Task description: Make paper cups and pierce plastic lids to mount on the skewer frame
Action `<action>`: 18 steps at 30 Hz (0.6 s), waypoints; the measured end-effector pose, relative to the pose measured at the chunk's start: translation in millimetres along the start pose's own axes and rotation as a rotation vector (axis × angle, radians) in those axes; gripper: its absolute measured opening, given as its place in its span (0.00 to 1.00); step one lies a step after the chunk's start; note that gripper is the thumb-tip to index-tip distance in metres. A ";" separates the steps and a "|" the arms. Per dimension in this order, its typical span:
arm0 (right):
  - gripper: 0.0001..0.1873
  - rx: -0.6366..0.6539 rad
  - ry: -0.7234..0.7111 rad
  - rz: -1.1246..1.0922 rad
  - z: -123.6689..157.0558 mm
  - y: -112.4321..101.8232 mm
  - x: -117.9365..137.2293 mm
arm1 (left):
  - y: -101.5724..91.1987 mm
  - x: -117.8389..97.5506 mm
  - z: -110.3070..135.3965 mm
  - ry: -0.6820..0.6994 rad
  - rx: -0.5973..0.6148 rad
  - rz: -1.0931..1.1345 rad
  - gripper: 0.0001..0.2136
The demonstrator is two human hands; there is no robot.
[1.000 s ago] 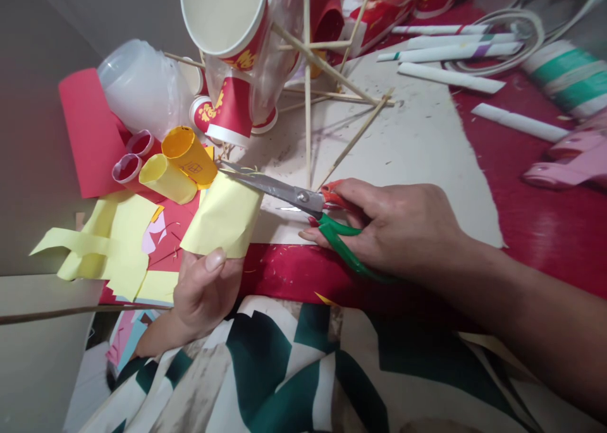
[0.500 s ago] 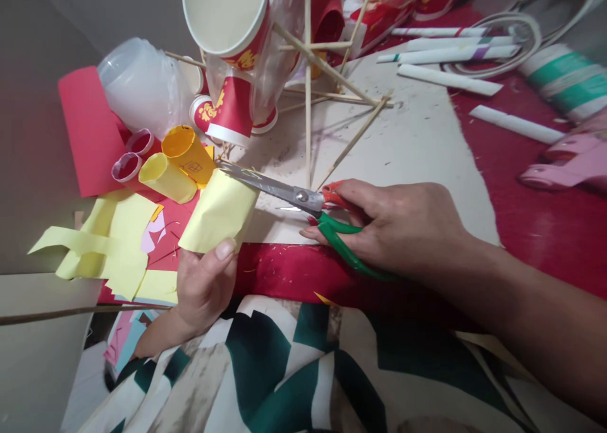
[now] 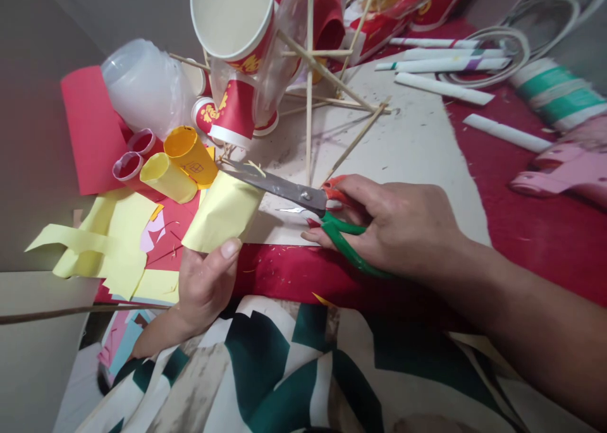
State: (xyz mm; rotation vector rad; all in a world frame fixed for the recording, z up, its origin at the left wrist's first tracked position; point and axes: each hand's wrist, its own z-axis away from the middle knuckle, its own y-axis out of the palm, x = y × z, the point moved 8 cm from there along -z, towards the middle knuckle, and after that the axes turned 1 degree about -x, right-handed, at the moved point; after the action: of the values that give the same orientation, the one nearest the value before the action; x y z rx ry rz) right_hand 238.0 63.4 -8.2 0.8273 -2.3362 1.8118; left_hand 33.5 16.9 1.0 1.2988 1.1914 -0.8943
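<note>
My left hand (image 3: 203, 287) is closed on a rolled piece of pale yellow paper (image 3: 222, 212), thumb pressed on its lower edge. My right hand (image 3: 403, 227) grips scissors (image 3: 303, 199) with red and green handles. The steel blades are nearly closed along the top edge of the yellow roll, and a thin yellow sliver lies on the upper blade. Both hands work at the near edge of a red table (image 3: 521, 231) over a beige sheet (image 3: 408, 148).
Yellow and pink paper tubes (image 3: 180, 161) and yellow scraps (image 3: 114, 237) lie at the left. Red paper cups (image 3: 232, 110), a clear plastic container (image 3: 142, 85) and a bamboo stick frame (image 3: 310, 85) stand behind. White rolled tubes (image 3: 441, 88) and a pink tool (image 3: 564, 174) lie at the right.
The scissor blades have closed along the top of the yellow roll. My left hand shifted its thumb and turned the roll slightly. The view drifted a little.
</note>
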 end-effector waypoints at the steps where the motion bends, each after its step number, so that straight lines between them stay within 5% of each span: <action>1: 0.34 -0.033 0.004 -0.031 -0.4 -4.0 -1.6 | 0.2 0.2 0.2 0.002 0.008 -0.005 0.26; 5: 0.33 -0.116 -0.002 -0.095 -1.8 -19.9 -10.0 | -8.5 -2.2 1.4 0.048 0.007 -0.068 0.23; 8: 0.27 -0.080 -0.027 0.060 -1.0 -24.3 -14.7 | -13.8 -12.4 3.5 0.144 0.049 -0.215 0.18; 12: 0.19 0.101 -0.016 0.300 9.2 -20.6 -26.4 | -2.1 -35.9 10.1 0.345 0.241 -0.498 0.15; 18: 0.23 0.307 0.283 0.497 43.7 -32.9 -79.5 | 17.9 -60.0 16.5 0.598 0.482 -0.859 0.21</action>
State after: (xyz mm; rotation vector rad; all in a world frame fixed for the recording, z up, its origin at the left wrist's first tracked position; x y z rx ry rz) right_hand 332.1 47.4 -22.0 -0.0228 -2.2403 2.3280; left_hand 40.7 -5.6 61.3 1.4942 2.1881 -1.5322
